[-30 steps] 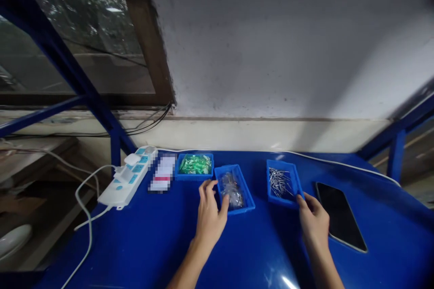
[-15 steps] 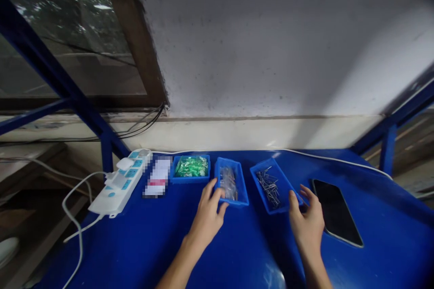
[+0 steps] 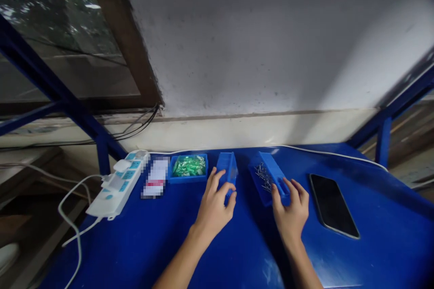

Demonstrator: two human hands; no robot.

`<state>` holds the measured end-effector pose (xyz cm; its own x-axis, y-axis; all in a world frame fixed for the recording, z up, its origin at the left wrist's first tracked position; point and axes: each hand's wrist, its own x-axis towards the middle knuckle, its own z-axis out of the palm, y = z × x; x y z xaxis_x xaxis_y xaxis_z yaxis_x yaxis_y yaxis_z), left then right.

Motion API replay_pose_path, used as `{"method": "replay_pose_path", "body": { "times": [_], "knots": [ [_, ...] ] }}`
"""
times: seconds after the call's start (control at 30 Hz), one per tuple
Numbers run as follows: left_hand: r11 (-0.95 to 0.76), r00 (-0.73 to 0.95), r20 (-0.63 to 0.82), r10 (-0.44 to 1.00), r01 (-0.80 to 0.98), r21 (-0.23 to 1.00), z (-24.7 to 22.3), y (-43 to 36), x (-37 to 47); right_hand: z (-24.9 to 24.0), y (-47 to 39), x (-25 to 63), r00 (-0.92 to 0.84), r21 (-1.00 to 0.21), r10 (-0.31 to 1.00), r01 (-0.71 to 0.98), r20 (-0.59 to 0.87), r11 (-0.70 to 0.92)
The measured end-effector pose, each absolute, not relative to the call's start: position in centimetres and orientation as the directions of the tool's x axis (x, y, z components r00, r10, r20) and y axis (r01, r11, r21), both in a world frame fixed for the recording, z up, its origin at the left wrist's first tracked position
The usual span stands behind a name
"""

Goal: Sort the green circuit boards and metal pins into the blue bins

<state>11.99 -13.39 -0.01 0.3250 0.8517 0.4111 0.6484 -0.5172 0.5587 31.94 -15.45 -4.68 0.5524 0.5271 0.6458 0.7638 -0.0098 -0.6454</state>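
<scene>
My left hand (image 3: 219,198) grips the near end of a small blue plastic bin (image 3: 224,162), which is tipped toward the right so that its outer wall faces me. A bit of clear plastic shows at its right edge; the rest of its contents is hidden. My right hand (image 3: 291,205) holds the near right side of another blue bin (image 3: 274,167), tipped toward the left. Thin metal nail-like pieces (image 3: 263,177) lie in that bin. A third blue bin (image 3: 205,179), full of small green packets (image 3: 189,165), stands left of my left hand.
A black phone (image 3: 334,205) lies right of my right hand. On the left are a blurred-out white sheet (image 3: 156,174) and a white power strip (image 3: 117,185) with plugs and cables. The blue table (image 3: 135,248) meets the wall behind, where a white cable (image 3: 332,157) runs.
Both held bins have been tipped toward each other from lying flat. My right hand has moved left and its fingers have closed on the bin's side. The view has shifted slightly.
</scene>
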Motion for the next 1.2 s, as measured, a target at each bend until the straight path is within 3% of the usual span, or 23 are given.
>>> {"method": "replay_pose_path", "body": {
  "times": [0.13,0.2,0.27,0.33,0.73,0.93,1.2],
  "knots": [
    [-0.428,0.115,0.461,0.880,0.612,0.665,-2.6,-13.8,13.2,-5.3,-16.1,32.5,0.632,-0.755,0.662,0.638,0.403,-0.150],
    [-0.314,0.013,0.369,0.929,0.556,0.769,-3.8,-14.2,13.3,-5.7,-16.5,32.8,0.650,-0.773,0.707,0.589,0.279,-0.236],
    [-0.197,-0.011,0.234,0.972,0.501,0.843,-4.4,-14.4,13.3,-5.9,-16.9,33.0,0.651,-0.770,0.716,0.583,0.252,-0.258],
    [-0.164,0.032,0.170,0.985,0.488,0.857,-4.2,-14.7,13.1,-6.0,-17.2,33.1,0.647,-0.774,0.712,0.587,0.272,-0.238],
    [-0.408,0.315,0.280,0.907,0.486,0.773,-3.4,-16.1,10.5,-6.8,-18.0,33.6,0.623,-0.754,0.692,0.634,0.364,-0.174],
    [-0.409,0.229,0.342,0.911,0.400,0.820,-2.1,-14.3,8.7,-7.1,-17.8,33.9,0.586,-0.671,0.661,0.723,0.469,-0.166],
    [-0.360,0.119,0.344,0.931,0.157,0.920,-0.5,-5.3,10.6,-8.2,-17.4,35.6,0.380,-0.528,0.646,0.848,0.661,0.042]
  ]
}}
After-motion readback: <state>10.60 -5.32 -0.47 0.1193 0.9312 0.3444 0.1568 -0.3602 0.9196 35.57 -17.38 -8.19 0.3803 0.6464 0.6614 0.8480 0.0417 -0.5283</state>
